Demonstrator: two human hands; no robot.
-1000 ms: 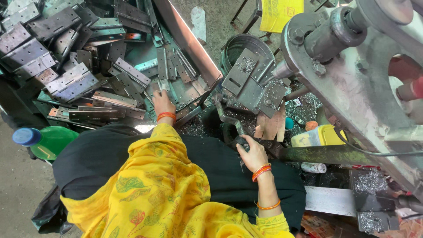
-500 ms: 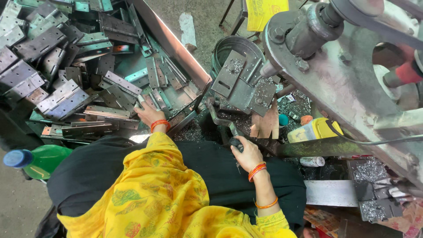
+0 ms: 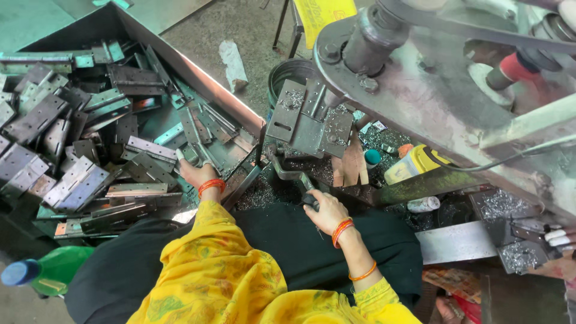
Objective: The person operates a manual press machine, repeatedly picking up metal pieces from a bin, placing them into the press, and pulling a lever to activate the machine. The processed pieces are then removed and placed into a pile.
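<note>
My left hand (image 3: 195,174) reaches into a metal bin (image 3: 198,81) heaped with grey hinge plates (image 3: 78,180), and its fingers are closed on one hinge plate (image 3: 182,157) near the bin's right corner. My right hand (image 3: 324,211) grips the black handle of a bent lever (image 3: 287,171) that runs up to a press machine (image 3: 420,78). Flat metal plates (image 3: 309,120) hang under the machine head. Both wrists wear orange bangles, and yellow sleeves cover my arms.
A green bottle with a blue cap (image 3: 51,273) lies at lower left. A yellow bottle (image 3: 414,163) and a small clear bottle (image 3: 423,204) sit beside the press amid metal shavings. A steel bar (image 3: 456,241) juts out at right. Pale fingertips (image 3: 557,237) show at the right edge.
My left hand has drawn back toward me within the bin and closed on a hinge plate. My right hand has stayed on the lever handle. The view has tilted.
</note>
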